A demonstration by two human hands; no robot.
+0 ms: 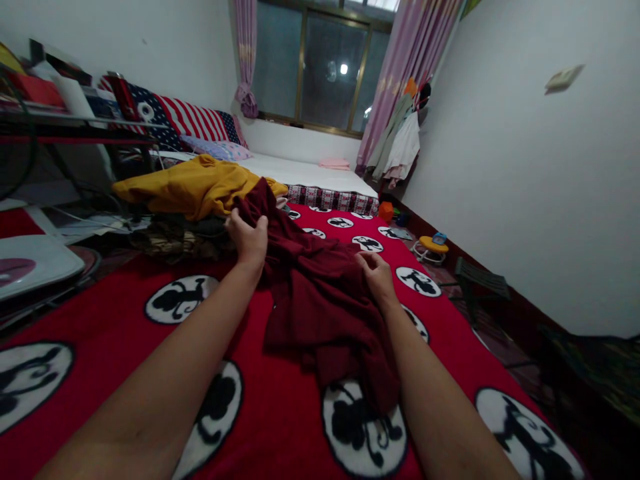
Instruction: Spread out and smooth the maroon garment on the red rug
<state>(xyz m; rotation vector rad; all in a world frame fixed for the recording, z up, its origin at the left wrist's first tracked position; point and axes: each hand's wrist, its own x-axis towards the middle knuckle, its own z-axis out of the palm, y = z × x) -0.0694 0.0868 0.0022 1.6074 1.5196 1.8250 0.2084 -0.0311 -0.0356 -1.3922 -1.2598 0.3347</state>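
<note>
A dark maroon garment (320, 287) lies rumpled across a red blanket (280, 427) printed with white circles and black figures. My left hand (249, 237) grips the garment's upper left part, its fingers closed round the cloth and lifting it a little. At the garment's right edge, my right hand (375, 270) is closed in a pinch on the fabric. Which part of the garment each hand holds is hidden in the folds. Beyond my left hand, a mustard-yellow garment (200, 187) rests on a pile of darker clothes (180, 237).
A cluttered desk (80, 123) stands at the left, with a white stool-like seat (40, 263) below it. Behind is a second bed (300, 167) under the window. Along the right wall are a small yellow stool (433, 245) and a dark folding stool (480, 277).
</note>
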